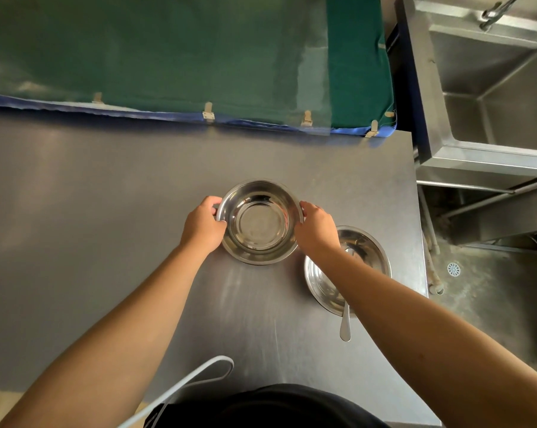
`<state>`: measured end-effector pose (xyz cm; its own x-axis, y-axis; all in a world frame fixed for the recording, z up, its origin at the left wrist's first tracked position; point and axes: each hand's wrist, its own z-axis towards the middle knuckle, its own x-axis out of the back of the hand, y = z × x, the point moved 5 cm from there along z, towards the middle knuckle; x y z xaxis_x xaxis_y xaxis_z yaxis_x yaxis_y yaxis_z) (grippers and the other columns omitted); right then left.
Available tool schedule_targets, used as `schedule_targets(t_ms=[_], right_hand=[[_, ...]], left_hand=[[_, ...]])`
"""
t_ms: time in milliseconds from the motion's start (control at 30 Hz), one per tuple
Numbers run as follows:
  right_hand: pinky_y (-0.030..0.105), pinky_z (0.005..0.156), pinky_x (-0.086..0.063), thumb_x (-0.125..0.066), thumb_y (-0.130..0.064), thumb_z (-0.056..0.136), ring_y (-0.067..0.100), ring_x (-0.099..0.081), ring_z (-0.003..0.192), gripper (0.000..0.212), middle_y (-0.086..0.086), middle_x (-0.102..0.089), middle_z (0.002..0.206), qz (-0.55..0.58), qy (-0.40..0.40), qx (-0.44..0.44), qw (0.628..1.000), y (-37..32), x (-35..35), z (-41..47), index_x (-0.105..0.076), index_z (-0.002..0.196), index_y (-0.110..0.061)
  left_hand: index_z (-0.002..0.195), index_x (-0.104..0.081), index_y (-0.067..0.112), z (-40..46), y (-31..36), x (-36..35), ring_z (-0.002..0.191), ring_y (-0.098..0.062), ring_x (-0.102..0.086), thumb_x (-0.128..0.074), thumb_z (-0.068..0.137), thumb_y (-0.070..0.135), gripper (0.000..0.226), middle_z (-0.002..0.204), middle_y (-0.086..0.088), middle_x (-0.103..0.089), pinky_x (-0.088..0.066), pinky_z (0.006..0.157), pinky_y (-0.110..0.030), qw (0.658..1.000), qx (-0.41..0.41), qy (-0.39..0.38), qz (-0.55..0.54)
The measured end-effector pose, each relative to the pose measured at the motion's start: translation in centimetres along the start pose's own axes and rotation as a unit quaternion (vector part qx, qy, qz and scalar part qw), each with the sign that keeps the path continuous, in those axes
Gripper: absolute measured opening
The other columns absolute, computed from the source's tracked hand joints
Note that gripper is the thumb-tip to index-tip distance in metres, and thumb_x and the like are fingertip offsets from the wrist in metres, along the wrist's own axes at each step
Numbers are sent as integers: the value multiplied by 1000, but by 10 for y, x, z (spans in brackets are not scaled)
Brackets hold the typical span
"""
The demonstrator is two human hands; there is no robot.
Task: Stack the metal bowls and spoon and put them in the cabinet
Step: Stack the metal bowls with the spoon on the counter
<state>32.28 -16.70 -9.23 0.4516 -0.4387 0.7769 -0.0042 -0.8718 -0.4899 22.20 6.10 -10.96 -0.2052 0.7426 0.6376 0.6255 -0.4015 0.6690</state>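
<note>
While the steel counter (106,211) spreads below, 2 hands grip 1 metal bowl (259,222) by its rim: left hand (203,224), right hand (316,227). Beside it, the second bowl (364,251) apparently holds the spoon (345,325).

I look down on a dull grey brushed-steel worktop (106,242) that catches soft, smeared reflections. At twelve o'clock a dark green cloth with a blue hem (168,57) hangs along its far edge, held by small metal clips (208,112). At two o'clock stands a deep stainless-steel sink (492,88); at three o'clock lies stained grey concrete floor (492,304) with a round drain grate (453,269).
</note>
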Motion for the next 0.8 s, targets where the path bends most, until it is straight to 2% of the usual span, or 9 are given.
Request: schedule_targets(t_ms=[67, 133, 200, 300, 400, 433, 567, 700, 800], right_hand=[[37, 82, -55, -48, -4, 94, 31, -66, 99, 36, 10, -70, 115, -5, 3, 3, 1000, 0, 0, -2, -65, 125, -12], [37, 77, -55, -48, 1, 90, 32, -65, 94, 34, 11, -70, 111, -6, 6, 7, 1000, 1, 1, -5, -66, 118, -10], [36, 79, -53, -49, 3, 88, 33, -65, 98, 38, 13, -69, 114, -5, 11, 12, 1000, 1, 2, -8, -65, 120, -8], [33, 79, -49, -49, 2, 88, 33, -64, 103, 43, 12, -68, 119, -3, 8, 15, 1000, 4, 0, -12, -64, 127, -10], [29, 75, -46, -48, 0, 89, 31, -64, 100, 43, 9, -69, 117, -5, 7, 19, 1000, 7, 0, -16, -65, 127, -13], [31, 74, -49, -48, 0, 89, 31, -65, 97, 41, 9, -71, 114, -3, 8, 21, 1000, 8, 0, -18, -66, 124, -14], [40, 81, -56, -53, -4, 89, 35, -67, 94, 33, 12, -74, 106, -5, 9, 39, 999, 12, 3, -28, -70, 117, -12], [35, 91, -51, -62, -14, 94, 31, -66, 111, 39, 9, -71, 125, 25, 14, 32, 999, 25, 9, -37, -64, 133, -13], [27, 82, -49, -63, -16, 94, 25, -68, 104, 37, 4, -73, 122, 30, 33, 23, 999, 45, 21, -43, -65, 131, -18]], left_hand=[[125, -58, 23, -1, -3, -1, 83, -19, -59, -61, 86, 6, 42, 96, 6, -59, -39, 62, -25, 1000, 10, -1, -9], [129, -57, 21, -3, -7, -4, 86, -19, -57, -62, 86, 7, 45, 100, 5, -58, -39, 66, -26, 1000, 23, -4, -16], [129, -59, 19, -5, -11, -5, 86, -19, -58, -63, 85, 7, 46, 98, 8, -59, -40, 71, -27, 999, 35, -6, -22], [119, -66, 19, -9, -14, -8, 78, -13, -61, -64, 81, 4, 41, 85, 19, -58, -48, 66, -29, 998, 45, -11, -38], [109, -64, 25, -13, -21, -11, 88, -25, -67, -62, 80, 0, 38, 92, 11, -63, -60, 78, -48, 992, 80, -35, -92], [108, -63, 25, -15, -24, -12, 91, -28, -68, -62, 80, 0, 38, 95, 7, -64, -61, 77, -49, 989, 91, -39, -106], [109, -60, 27, -22, -27, -16, 80, -24, -69, -57, 84, -2, 38, 100, -6, -68, -56, 49, -29, 979, 120, -54, -156], [112, -57, 26, -32, -28, -18, 77, -21, -69, -55, 88, -2, 36, 101, -3, -68, -54, 47, -26, 973, 131, -61, -178], [118, -56, 21, -38, -32, -19, 80, -22, -69, -56, 89, -3, 38, 107, -6, -69, -56, 48, -25, 968, 137, -66, -199]])
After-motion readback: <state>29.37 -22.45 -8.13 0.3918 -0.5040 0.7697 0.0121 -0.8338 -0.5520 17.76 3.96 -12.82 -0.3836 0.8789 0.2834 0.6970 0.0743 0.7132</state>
